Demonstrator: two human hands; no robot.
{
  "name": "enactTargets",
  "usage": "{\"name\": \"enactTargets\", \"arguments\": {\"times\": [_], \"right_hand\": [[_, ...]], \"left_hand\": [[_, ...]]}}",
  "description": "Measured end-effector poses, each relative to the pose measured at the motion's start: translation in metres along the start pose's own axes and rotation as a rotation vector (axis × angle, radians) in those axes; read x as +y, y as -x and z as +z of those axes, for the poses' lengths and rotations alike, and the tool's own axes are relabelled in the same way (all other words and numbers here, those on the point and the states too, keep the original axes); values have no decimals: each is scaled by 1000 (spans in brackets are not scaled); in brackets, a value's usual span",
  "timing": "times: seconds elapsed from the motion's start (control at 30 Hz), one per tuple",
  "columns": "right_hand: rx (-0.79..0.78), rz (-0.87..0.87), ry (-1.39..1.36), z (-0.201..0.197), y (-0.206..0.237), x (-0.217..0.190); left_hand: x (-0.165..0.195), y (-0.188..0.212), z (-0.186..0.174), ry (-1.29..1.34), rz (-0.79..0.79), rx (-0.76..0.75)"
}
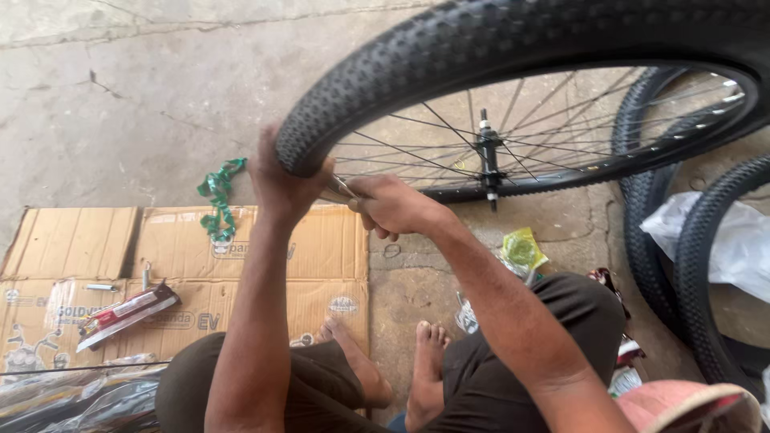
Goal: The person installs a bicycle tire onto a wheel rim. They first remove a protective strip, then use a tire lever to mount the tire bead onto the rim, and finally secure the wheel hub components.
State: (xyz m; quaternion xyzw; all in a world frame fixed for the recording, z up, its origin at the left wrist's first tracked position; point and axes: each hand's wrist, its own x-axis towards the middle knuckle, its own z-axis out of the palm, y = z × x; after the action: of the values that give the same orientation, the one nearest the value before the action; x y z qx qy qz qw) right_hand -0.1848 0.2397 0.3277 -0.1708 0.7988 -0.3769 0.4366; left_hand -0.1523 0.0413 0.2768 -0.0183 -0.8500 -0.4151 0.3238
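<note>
The left hand (282, 180) is clamped over the near edge of the knobby black tyre (449, 48), fingers curled around the tread and out of sight behind it. Just beside it, the right hand (393, 207) is closed in a fist around a slim metal tool (341, 189), whose tip goes in under the tyre's edge between the two hands. The tyre sits on a spoked bicycle wheel that fills the upper right of the frame, its hub and axle (488, 156) showing near the centre of the spokes.

Below the hands, the person's bare feet (401, 369) rest on the concrete floor (120, 96), dark trousers covering the knees at either side. Flattened cardboard (72, 240) lies on the floor in the lower left, carrying a red and white packet (124, 314) and a strip of green tape (218, 200) at its upper edge. A yellow-green wrapper (521, 250) lies on the floor right of centre. At the right edge, more black tyres (698, 305) stand near a white plastic bag (730, 240).
</note>
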Motion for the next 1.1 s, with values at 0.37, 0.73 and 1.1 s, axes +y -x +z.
{"name": "enactTargets", "arguments": {"times": [0.37,0.73,1.1], "right_hand": [[58,-89,-194,42,-53,15],[735,-444,-925,184,-120,-55],[605,-238,-860,166,-130,-18]], "left_hand": [[14,-21,-8,18,-322,-189],[53,-47,-31,188,-618,-590],[53,-45,-18,302,-535,-418]]}}
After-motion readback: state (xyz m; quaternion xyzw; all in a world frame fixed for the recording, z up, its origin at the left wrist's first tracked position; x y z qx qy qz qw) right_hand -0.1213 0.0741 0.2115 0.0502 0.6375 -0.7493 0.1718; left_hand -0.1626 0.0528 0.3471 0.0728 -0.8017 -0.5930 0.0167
